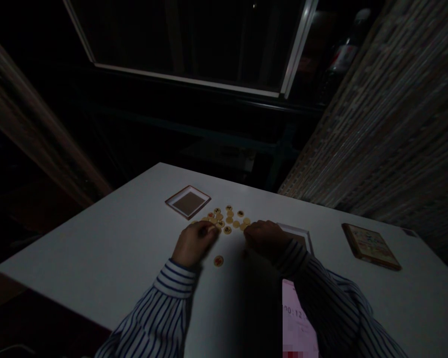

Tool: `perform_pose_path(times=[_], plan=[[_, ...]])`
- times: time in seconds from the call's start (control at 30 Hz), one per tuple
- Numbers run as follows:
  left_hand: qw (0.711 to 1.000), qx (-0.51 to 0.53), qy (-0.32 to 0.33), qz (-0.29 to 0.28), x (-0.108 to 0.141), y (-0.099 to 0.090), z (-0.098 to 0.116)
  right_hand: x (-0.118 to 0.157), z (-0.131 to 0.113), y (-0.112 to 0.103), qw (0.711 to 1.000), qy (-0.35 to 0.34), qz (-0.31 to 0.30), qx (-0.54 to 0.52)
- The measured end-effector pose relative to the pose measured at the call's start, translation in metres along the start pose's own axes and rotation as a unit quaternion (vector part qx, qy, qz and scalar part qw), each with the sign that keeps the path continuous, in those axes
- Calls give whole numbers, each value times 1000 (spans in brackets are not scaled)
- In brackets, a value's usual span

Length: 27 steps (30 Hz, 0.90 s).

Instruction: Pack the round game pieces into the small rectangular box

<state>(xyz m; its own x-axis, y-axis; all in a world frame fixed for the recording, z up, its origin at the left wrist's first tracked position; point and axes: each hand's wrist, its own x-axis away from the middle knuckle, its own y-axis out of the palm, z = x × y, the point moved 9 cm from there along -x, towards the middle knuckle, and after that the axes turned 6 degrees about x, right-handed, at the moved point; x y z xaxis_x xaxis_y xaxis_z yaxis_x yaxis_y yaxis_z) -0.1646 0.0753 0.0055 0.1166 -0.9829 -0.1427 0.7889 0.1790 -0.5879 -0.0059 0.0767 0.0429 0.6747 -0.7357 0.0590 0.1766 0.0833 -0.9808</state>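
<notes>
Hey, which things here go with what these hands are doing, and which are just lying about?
Likely in use:
round pieces, scattered by the left hand and right hand
shallow tray beyond the left hand, perhaps
second tray, partly hidden by the right arm, perhaps

Apparently lying about:
lit phone
patterned box
background bottle

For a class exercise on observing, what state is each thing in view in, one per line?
Clustered pieces: loosely spread, some markings up
Lone piece: apart, red marking up
Left tray: open
Right tray: open, partly hidden
Patterned box: flat, picture up
Phone: screen lit
Bottle: upright
Left hand: curled, grip unclear
Right hand: curled, grip unclear
</notes>
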Motion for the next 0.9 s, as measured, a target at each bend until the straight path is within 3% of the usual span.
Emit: perform_pose_path(times=[0.13,0.3,0.6,0.9], plan=[[967,249,-50,17,0,-4,-14,-1,-2,-4,1000,-1,26,-16],[905,416,-87,4,3,-3,-19,-9,-4,-5,997,7,73,-38],[819,548,-162,-49,13,14,-16,-17,-21,-23,981,-34,181,-66],[800,572,-165,-76,13,24,-15,-25,-39,-33,967,-58,227,-101]])
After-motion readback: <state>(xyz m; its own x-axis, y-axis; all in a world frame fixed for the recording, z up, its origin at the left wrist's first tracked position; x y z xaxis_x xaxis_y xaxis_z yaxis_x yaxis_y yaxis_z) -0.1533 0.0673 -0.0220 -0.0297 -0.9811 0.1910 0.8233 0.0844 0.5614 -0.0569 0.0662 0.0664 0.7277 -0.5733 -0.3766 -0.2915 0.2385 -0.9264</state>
